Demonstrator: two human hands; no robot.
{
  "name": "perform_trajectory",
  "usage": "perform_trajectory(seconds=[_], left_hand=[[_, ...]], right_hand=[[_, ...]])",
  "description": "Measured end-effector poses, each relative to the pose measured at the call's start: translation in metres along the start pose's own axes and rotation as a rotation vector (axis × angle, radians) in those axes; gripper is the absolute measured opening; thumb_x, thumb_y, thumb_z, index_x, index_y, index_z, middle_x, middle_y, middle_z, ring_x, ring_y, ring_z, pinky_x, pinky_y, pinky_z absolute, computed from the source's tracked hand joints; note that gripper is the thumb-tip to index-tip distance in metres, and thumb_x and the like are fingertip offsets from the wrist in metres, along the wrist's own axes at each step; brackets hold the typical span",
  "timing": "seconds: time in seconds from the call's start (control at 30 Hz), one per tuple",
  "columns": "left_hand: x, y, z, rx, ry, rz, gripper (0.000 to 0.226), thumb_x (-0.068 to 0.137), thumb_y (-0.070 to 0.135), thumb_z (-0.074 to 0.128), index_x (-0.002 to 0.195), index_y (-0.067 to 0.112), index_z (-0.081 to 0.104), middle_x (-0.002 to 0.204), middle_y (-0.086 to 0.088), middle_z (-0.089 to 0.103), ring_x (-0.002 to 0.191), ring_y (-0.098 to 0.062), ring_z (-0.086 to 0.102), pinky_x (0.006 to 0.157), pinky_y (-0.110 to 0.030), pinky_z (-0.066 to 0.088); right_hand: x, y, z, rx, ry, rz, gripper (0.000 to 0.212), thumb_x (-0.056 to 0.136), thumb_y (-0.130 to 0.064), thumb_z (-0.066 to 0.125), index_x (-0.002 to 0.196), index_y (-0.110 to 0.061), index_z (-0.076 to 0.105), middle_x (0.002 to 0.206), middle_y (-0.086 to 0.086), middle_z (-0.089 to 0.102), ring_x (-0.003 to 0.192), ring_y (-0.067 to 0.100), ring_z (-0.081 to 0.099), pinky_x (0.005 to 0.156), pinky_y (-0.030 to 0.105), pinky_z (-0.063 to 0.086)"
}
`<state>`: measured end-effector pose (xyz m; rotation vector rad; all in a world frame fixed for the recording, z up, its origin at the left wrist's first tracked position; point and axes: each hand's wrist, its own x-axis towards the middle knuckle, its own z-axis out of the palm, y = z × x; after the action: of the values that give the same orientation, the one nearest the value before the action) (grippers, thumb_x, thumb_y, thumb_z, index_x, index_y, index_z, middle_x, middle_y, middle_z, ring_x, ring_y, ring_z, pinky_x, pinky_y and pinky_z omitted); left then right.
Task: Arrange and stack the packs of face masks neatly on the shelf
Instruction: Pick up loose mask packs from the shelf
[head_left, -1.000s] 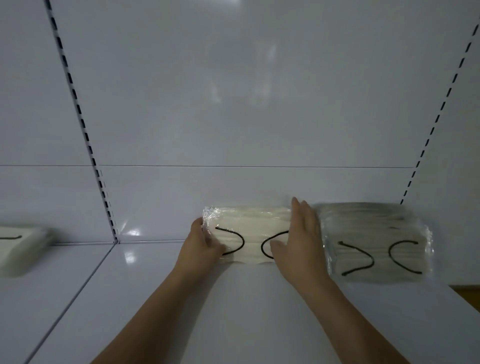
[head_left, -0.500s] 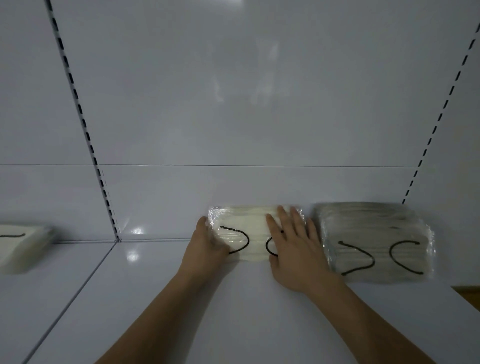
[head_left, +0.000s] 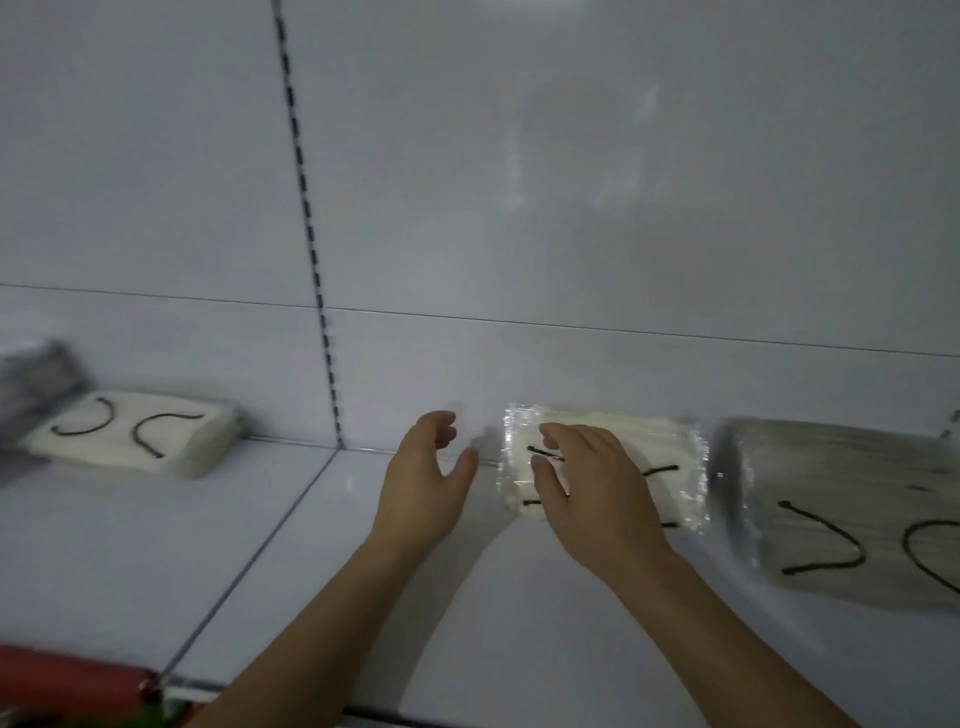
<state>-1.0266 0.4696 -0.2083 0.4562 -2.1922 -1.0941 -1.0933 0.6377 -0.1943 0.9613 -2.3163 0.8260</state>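
A cream pack of face masks (head_left: 670, 449) in clear wrap lies on the white shelf (head_left: 311, 561) against the back panel. My right hand (head_left: 592, 493) hovers over its left half with relaxed fingers, hiding part of the black ear loops. My left hand (head_left: 426, 483) is off the pack, just to its left, fingers loosely curled and holding nothing. A grey pack (head_left: 852, 519) lies right beside the cream one on the right. Another cream pack (head_left: 135, 434) lies on the neighbouring shelf section at the left.
A dark grey pack (head_left: 36, 374), blurred, sits at the far left edge behind the left cream pack. A slotted upright (head_left: 306, 218) divides the back panel. Something red (head_left: 67, 680) shows at the bottom left below the shelf's front edge.
My left hand has let go of the cream pack and drawn away to the left. My right hand has lifted and shifted left over it. The view has swung left, showing the left packs.
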Motion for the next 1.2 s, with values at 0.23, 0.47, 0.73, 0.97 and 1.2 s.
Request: perform_trajectory(seconds=[0.23, 0.47, 0.73, 0.97, 1.2], left_hand=[[0.002, -0.042, -0.104, 0.046, 0.17, 0.058, 0.014, 0.098, 0.029, 0.06, 0.111, 0.025, 0.063, 0.107, 0.016, 0.067, 0.103, -0.001, 0.061, 0.091, -0.019, 0.048], [0.021, -0.142, -0.233, 0.432, 0.204, 0.142, 0.026, 0.099, 0.017, 0.054, 0.121, 0.011, 0.066, 0.122, -0.001, 0.064, 0.117, -0.02, 0.056, 0.097, -0.033, 0.048], [0.055, -0.236, -0.305, 0.797, -0.082, 0.033, 0.051, 0.088, 0.029, 0.04, 0.137, 0.026, 0.053, 0.148, -0.006, 0.048, 0.137, -0.037, 0.043, 0.112, -0.056, 0.032], [0.066, -0.253, -0.317, 0.776, -0.111, 0.151, 0.06, 0.08, 0.018, 0.04, 0.137, 0.029, 0.053, 0.138, 0.003, 0.054, 0.123, -0.03, 0.053, 0.103, -0.046, 0.041], [0.068, -0.25, -0.321, 0.511, -0.026, 0.136, 0.043, 0.091, 0.022, 0.043, 0.131, 0.03, 0.056, 0.138, 0.008, 0.05, 0.125, -0.025, 0.048, 0.099, -0.037, 0.04]], right_hand=[[0.029, -0.106, 0.05, 0.301, -0.152, 0.109, 0.03, 0.096, -0.037, 0.06, 0.121, -0.021, 0.065, 0.102, -0.011, 0.067, 0.093, 0.005, 0.061, 0.084, 0.021, 0.049], [0.055, -0.233, 0.133, 0.428, -0.424, 0.292, 0.048, 0.095, -0.053, 0.054, 0.131, -0.02, 0.058, 0.1, -0.013, 0.06, 0.097, 0.009, 0.056, 0.084, 0.023, 0.041], [0.099, -0.317, 0.231, 0.631, -0.462, 0.732, 0.028, 0.086, -0.039, 0.066, 0.085, -0.012, 0.059, 0.092, 0.006, 0.064, 0.092, 0.029, 0.066, 0.087, 0.045, 0.058], [0.13, -0.329, 0.256, 0.784, -0.507, 0.992, 0.022, 0.08, -0.025, 0.082, 0.089, -0.015, 0.064, 0.075, -0.002, 0.064, 0.061, 0.011, 0.059, 0.042, 0.016, 0.042], [0.114, -0.329, 0.263, 0.866, -0.318, 0.768, 0.029, 0.076, -0.015, 0.082, 0.103, -0.013, 0.069, 0.093, 0.001, 0.074, 0.086, 0.018, 0.07, 0.059, 0.023, 0.053]])
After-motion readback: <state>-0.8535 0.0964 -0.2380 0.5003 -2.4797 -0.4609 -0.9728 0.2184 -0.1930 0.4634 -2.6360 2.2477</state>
